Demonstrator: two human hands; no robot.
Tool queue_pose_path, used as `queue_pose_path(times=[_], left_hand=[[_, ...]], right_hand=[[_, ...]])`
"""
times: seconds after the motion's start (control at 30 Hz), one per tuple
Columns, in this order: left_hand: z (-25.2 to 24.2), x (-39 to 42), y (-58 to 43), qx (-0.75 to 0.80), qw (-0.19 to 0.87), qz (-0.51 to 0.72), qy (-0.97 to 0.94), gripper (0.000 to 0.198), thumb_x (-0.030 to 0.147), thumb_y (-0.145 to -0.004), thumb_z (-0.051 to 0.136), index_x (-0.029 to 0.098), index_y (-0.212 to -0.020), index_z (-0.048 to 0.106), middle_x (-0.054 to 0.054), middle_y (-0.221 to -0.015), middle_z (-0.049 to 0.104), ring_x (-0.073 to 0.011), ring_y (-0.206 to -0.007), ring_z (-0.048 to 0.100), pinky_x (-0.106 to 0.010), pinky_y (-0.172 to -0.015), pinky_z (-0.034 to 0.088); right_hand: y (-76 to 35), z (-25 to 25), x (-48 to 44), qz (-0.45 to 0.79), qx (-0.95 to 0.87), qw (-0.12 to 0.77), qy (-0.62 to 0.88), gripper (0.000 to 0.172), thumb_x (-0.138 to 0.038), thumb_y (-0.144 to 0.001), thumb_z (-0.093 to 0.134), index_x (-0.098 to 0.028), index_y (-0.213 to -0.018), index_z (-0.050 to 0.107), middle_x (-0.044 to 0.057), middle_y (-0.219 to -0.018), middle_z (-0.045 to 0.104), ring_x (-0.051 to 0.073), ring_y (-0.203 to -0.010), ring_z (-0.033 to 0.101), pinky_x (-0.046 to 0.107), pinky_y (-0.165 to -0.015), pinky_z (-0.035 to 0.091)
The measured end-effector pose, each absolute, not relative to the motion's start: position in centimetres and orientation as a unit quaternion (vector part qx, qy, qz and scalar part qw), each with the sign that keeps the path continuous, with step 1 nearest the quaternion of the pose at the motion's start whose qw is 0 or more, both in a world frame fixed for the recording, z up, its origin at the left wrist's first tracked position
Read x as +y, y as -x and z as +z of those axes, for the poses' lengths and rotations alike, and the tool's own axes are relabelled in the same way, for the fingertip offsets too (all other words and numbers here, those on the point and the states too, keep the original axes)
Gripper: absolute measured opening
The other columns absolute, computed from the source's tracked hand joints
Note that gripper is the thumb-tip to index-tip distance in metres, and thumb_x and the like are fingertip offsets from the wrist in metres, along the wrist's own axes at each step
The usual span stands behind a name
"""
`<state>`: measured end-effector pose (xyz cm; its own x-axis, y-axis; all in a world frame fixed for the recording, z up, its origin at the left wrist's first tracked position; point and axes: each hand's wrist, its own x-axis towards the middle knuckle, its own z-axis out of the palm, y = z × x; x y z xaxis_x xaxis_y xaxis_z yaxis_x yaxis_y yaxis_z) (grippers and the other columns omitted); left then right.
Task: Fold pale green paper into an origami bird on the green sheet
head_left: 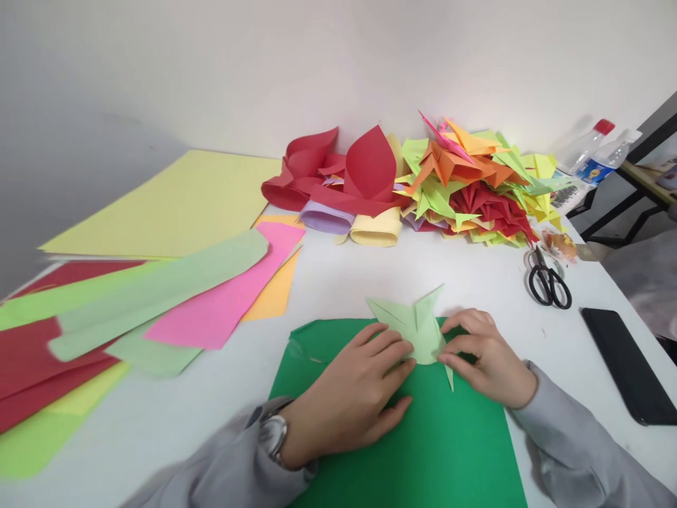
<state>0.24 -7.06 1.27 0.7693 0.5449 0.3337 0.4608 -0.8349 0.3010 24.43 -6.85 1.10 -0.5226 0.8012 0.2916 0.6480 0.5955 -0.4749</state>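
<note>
A pale green folded paper [420,335] with several pointed tips lies at the far edge of a dark green sheet [438,451]. My left hand [360,388] rests palm down over the green sheet, fingers stretched and touching the left side of the folded paper, thumb apart from them. From the other side, my right hand [484,356] pinches the right edge of the pale green paper between thumb and fingers. One narrow tip points down below the right fingertips. The left fingers cover part of the paper's lower left.
Long coloured strips [222,310] and a large yellow sheet [174,204] lie left. Rolled red paper shapes [370,166] and a pile of folded paper [470,183] stand against the wall. Right are black-handled scissors [549,282], a black phone [629,363] and plastic bottles [595,166].
</note>
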Motion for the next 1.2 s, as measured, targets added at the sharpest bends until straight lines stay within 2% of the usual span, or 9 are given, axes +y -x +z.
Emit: queue_pose_path(times=[0.23, 0.57, 1.0, 1.2], left_hand=[[1.4, -6.9, -0.2, 0.27, 0.107, 0.214, -0.933, 0.021, 0.028, -0.088, 0.054, 0.015, -0.101, 0.064, -0.008, -0.101, 0.066, -0.0242, -0.097, 0.058, -0.047, -0.097, 0.041], [1.6, -6.7, -0.1, 0.27, 0.113, 0.227, -0.929, 0.018, 0.024, -0.089, 0.053, 0.014, -0.098, 0.065, -0.008, -0.098, 0.069, -0.0233, -0.095, 0.059, -0.047, -0.097, 0.041], [1.4, -6.9, -0.2, 0.275, 0.098, 0.242, -0.925, 0.02, 0.022, -0.089, 0.054, 0.013, -0.102, 0.065, -0.009, -0.1, 0.07, -0.024, -0.096, 0.061, -0.048, -0.1, 0.04], [1.4, -7.0, -0.4, 0.27, 0.074, 0.21, -0.937, 0.027, 0.023, -0.088, 0.053, 0.018, -0.112, 0.062, -0.009, -0.1, 0.068, -0.0252, -0.096, 0.06, -0.05, -0.096, 0.042]], right_hand=[[-23.0, 0.9, -7.4, 0.119, -0.823, 0.242, 0.501, 0.014, -0.021, -0.087, 0.057, -0.02, -0.073, 0.061, 0.007, -0.099, 0.06, 0.025, -0.1, 0.054, 0.042, -0.086, 0.039], [-22.3, 0.7, -7.8, 0.068, -0.828, 0.238, 0.504, 0.011, -0.017, -0.084, 0.056, -0.02, -0.074, 0.055, 0.008, -0.098, 0.058, 0.026, -0.098, 0.052, 0.042, -0.084, 0.04], [-21.7, 0.8, -8.1, 0.048, -0.832, 0.22, 0.508, 0.007, -0.015, -0.083, 0.052, -0.019, -0.078, 0.053, 0.01, -0.096, 0.056, 0.028, -0.1, 0.05, 0.049, -0.09, 0.04], [-21.5, 0.8, -8.1, 0.052, -0.834, 0.214, 0.507, 0.008, -0.014, -0.084, 0.051, -0.019, -0.079, 0.053, 0.01, -0.096, 0.057, 0.027, -0.102, 0.051, 0.05, -0.093, 0.038]])
